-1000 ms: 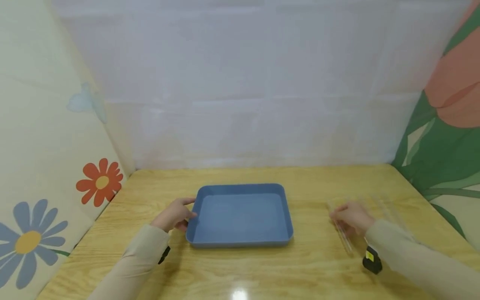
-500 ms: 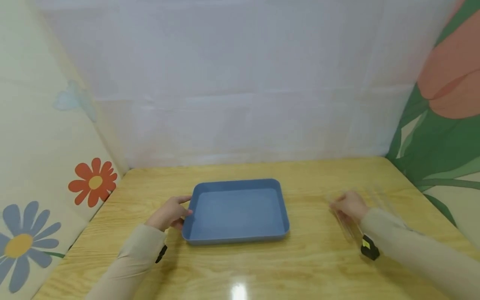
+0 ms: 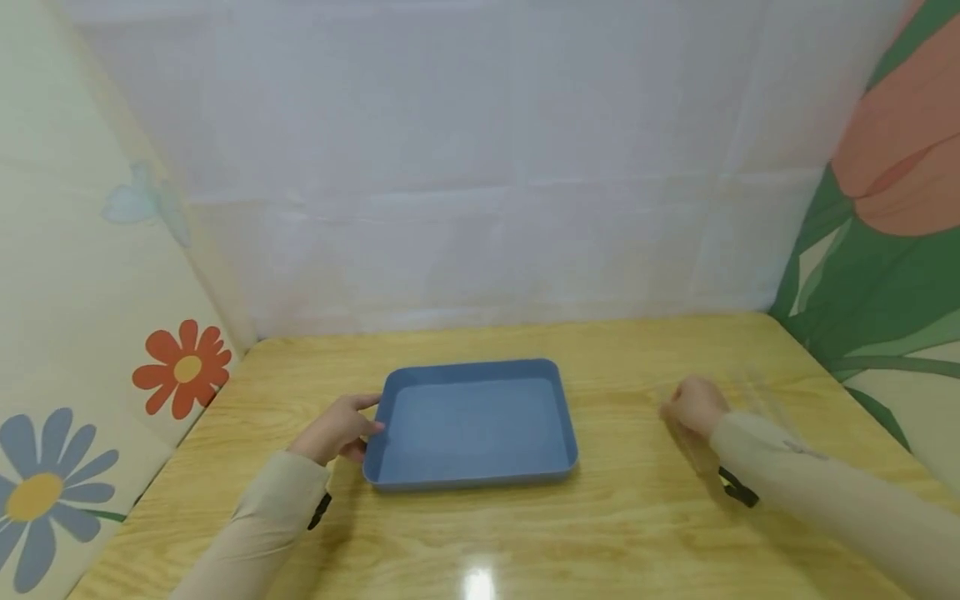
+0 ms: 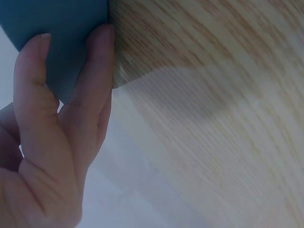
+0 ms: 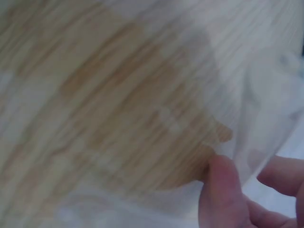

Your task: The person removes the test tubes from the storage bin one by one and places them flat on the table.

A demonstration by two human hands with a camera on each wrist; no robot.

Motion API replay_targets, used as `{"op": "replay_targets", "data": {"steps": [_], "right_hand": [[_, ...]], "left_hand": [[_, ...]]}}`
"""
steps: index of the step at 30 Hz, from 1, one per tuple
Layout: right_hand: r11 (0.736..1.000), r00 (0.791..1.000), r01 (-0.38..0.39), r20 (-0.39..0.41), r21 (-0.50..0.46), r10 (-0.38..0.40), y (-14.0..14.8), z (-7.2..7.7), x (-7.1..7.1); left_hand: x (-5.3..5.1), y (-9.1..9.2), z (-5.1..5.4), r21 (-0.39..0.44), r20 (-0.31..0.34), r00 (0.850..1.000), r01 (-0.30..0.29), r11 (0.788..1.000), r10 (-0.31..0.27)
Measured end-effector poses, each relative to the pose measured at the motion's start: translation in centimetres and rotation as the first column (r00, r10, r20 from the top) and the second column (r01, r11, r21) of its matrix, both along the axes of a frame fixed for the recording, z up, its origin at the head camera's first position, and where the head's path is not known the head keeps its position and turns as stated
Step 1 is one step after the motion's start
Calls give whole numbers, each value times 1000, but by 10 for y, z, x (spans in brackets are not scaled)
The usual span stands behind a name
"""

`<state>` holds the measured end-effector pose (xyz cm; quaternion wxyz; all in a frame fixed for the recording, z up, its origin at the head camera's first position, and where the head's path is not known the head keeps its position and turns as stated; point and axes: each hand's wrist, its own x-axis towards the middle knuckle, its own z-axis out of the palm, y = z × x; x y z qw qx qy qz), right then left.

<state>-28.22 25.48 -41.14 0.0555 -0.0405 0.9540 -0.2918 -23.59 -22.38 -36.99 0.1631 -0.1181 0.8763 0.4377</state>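
Observation:
In the head view, a blue rectangular tray (image 3: 472, 433) lies on the wooden table. My left hand (image 3: 337, 429) holds its left side, with the thumb at the rim; the left wrist view shows fingers (image 4: 31, 71) against the blue wall. To the right of the tray, my right hand (image 3: 697, 406) is close above the tabletop. It pinches a clear tube (image 5: 266, 109) between thumb and fingers in the right wrist view. From the head view the tube is faint and mostly hidden by the hand.
Beyond the right hand lie more clear, thin items (image 3: 761, 396), hard to make out. A pale cloth (image 3: 480, 208) hangs behind the wooden table (image 3: 480, 533), and flower-patterned cloths (image 3: 45, 333) flank it.
My right hand has turned over slightly at the wrist, its back now more upward, staying near the same spot. The left hand stays on the tray. The head view has shifted a little.

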Motion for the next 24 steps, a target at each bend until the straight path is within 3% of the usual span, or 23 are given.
{"op": "replay_targets", "data": {"steps": [7,13,19,24], "right_hand": [[989,997,-46,-61,139,55,-7,-6,-3],[976,996,-52,-65,213,67,-8,-6,-6],[987,996,-48,-65,151,58,-3,3,-7],[998,997,-41,-58,45,44,2,16,-8]], "left_hand": [[3,-2,-2,18,-7,1000,-1,1000,1],[2,-1,-1,21,-6,1000,-1,1000,1],[1,-1,-1,13,4,1000,-2,1000,2],[0,0,-1,-13,-3,1000,-8,1000,8]]}}
